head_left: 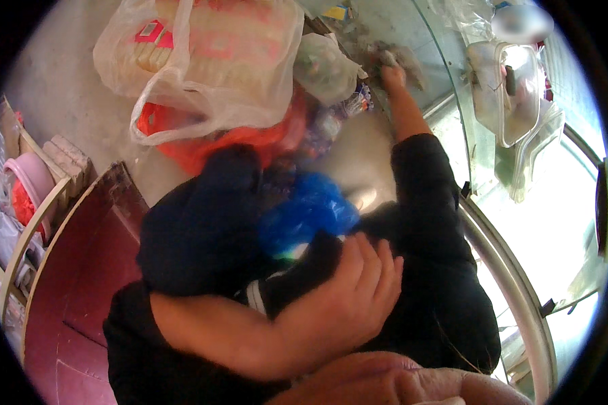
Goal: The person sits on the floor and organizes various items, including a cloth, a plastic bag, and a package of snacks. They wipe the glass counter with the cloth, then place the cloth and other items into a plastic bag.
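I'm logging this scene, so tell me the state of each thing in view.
White bag: filled
Red bag: partly covered by white bag
Translucent bag: filled
Blue bag: crumpled
Pink basin: tilted
Left hand: loosely curled, grip unclear
Right hand: outstretched, grip unclear

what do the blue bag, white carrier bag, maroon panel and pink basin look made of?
Blue bag: thin plastic film, glossy, crinkled highlights.
White carrier bag: plastic film, translucent; contents show through.
Maroon panel: perhaps laminated board, smooth; thin pale edge.
Pink basin: probably moulded plastic; even colour, rounded rim.
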Available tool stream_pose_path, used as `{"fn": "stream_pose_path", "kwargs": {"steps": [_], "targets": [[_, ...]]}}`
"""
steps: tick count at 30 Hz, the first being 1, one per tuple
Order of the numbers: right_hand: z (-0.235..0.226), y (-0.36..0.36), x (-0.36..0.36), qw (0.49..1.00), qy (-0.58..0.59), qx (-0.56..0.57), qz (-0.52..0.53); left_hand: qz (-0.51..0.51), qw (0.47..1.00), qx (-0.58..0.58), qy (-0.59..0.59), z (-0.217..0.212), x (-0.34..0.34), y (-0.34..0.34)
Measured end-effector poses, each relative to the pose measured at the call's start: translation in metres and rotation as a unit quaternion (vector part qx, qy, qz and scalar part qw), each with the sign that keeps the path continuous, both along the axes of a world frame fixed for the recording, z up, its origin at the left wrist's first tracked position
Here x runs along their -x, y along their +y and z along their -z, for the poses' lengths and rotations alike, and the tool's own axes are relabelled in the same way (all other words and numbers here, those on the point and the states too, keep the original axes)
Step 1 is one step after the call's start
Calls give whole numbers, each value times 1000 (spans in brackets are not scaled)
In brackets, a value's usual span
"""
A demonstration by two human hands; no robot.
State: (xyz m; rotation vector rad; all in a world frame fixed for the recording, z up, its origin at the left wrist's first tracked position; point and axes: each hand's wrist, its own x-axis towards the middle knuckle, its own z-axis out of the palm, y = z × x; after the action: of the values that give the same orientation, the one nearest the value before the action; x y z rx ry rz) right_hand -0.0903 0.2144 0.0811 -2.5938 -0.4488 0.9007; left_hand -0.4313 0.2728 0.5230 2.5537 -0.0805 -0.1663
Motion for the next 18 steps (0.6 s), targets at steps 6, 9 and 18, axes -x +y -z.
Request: {"fn": "stream_pose_path", "kwargs": {"steps": [6,9,18], "targets": [[55,14,19,991,-31,-75,-108,11,998,11,-54,-2,7,3],[-26,21,49,954,216,-150,145,-20,997,-49,-49,3,6,-8],[-110,-138,80,959,10,-277,-56,-42,989,-123,-71,15,11,15]]}}
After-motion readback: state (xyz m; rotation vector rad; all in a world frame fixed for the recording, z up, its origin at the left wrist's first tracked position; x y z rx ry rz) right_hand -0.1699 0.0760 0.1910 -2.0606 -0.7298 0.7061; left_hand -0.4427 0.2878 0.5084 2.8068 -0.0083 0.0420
